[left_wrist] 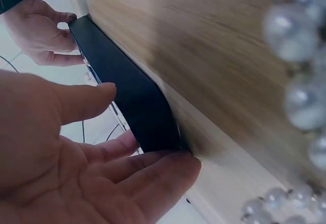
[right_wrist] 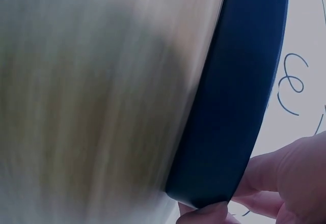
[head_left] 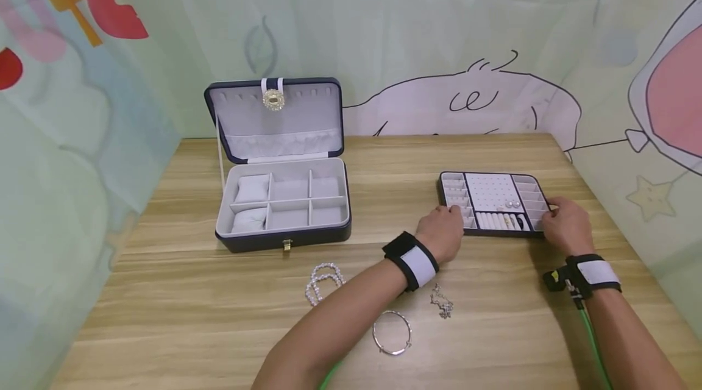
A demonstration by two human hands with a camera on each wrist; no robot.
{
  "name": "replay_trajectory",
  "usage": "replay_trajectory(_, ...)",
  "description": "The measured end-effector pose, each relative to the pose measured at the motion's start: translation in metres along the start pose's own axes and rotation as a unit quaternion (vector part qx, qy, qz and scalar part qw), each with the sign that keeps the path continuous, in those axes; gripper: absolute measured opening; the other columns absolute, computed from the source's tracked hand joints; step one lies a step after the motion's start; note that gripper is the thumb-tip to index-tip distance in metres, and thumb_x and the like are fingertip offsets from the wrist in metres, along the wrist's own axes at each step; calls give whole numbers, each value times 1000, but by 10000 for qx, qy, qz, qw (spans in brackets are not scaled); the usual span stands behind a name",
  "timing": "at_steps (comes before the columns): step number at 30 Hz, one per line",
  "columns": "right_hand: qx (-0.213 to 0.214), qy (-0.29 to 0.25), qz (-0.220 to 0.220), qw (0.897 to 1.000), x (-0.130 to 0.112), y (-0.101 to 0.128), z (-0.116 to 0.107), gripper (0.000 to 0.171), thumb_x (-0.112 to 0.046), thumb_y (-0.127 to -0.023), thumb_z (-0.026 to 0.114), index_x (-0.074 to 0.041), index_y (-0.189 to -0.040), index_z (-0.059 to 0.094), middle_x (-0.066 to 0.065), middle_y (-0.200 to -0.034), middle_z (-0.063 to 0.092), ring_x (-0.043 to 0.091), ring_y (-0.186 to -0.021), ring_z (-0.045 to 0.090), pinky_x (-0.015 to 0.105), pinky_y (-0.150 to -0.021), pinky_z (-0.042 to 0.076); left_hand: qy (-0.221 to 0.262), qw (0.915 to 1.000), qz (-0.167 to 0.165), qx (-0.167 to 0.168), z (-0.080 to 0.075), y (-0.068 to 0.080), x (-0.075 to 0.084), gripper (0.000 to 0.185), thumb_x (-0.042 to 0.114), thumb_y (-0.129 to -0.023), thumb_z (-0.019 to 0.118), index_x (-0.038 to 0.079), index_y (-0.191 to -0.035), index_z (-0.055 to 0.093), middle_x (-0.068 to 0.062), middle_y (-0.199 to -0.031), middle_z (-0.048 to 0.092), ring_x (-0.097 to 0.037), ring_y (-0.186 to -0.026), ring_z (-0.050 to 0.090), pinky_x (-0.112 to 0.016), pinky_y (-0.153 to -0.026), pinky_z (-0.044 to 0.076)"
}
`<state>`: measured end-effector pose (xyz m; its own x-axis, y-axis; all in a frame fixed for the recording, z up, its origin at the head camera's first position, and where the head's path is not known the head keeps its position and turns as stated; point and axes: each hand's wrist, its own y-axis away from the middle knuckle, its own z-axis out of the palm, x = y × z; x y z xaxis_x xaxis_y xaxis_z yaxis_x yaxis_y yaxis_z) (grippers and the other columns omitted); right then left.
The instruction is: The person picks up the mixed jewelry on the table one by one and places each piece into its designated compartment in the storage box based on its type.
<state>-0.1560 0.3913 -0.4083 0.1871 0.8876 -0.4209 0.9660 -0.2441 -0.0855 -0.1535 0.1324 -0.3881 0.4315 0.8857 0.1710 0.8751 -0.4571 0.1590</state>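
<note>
Head view shows both hands at the two near corners of a dark tray (head_left: 496,178) that lies flat on the wooden table (head_left: 164,292), well to the right of the open box (head_left: 282,207). The left hand (head_left: 441,233) is at the tray's left near corner, the right hand (head_left: 565,223) at its right near corner, which looks like a two-sided hold meant to keep the tray level so the small pieces in it do not slide.

Left wrist view gives the grip more plainly: the left thumb (left_wrist: 81,102) lies over the tray's top edge and the fingers (left_wrist: 153,175) reach along its side and under the corner, loosely bent, touching it rather than clamped hard. Right wrist view shows the right fingertips (right_wrist: 277,170) against the tray's dark wall (right_wrist: 239,107), curled round its corner; how tightly, I cannot tell.

The tray is shallow, navy outside and pale grey inside, with a dotted white panel in the middle, narrow slots down both sides and a row of ring rolls at the front. Two small pearl studs (head_left: 512,203) sit on the panel.

Nearer the person lie a pearl string (head_left: 322,283), a bangle (head_left: 392,333) and a chain (head_left: 441,303), apart from the tray.
</note>
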Motion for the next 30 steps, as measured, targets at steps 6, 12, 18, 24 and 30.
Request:
replay_trajectory(6, -150, 192, 247, 9994, 4, -3, -3, 46, -3, -86, 43, 16, -126, 56, 38, -105, 64, 46, -84, 58, 44, -61, 45, -92, 9999, -81, 29, 0, -4, 7, 40, 26, -101, 55, 8, -137, 54, -11, -128, 66, -16, -112, 66, -30, -80, 61)
replay_trajectory(12, -335, 315, 591, 9972, 3, -4, -5, 49, -4, -88, 42, 15, -131, 53, 37, -110, 63, 45, -89, 57, 44, -64, 45, 17, 10000, 28, 28, 1, -6, 8, 39, 25, -102, 53, 8, -137, 54, -11, -128, 66, -16, -112, 65, -31, -80, 61)
replay_trajectory(18, -222, 442, 525, 9974, -1, -2, -7, 51, -8, -87, 45, 14, -132, 54, 38, -115, 62, 51, -98, 59, 53, -70, 48, 290, 9992, 275, 42, 1, 0, -1, 40, 28, -106, 47, 8, -141, 50, -13, -128, 65, -17, -111, 65, -31, -72, 60)
replay_trajectory(24, 574, 297, 65, 9979, -24, 7, -4, 48, -13, -90, 49, 16, -127, 57, 46, -118, 53, 60, -112, 46, 63, -88, 41, 485, 9973, 476, 290, -8, 18, -22, 48, 33, -107, 49, 5, -145, 48, -15, -133, 62, -22, -121, 60, -34, -84, 61)
replay_trajectory(30, 1031, -394, -659, 9917, -75, 20, 8, 36, -9, -93, 59, 12, -122, 63, 39, -120, 47, 51, -116, 41, 61, -91, 37, 785, 9926, 507, 780, -29, 41, -57, 52, 35, -106, 51, 3, -147, 48, -19, -145, 55, -31, -138, 49, -40, -111, 49)
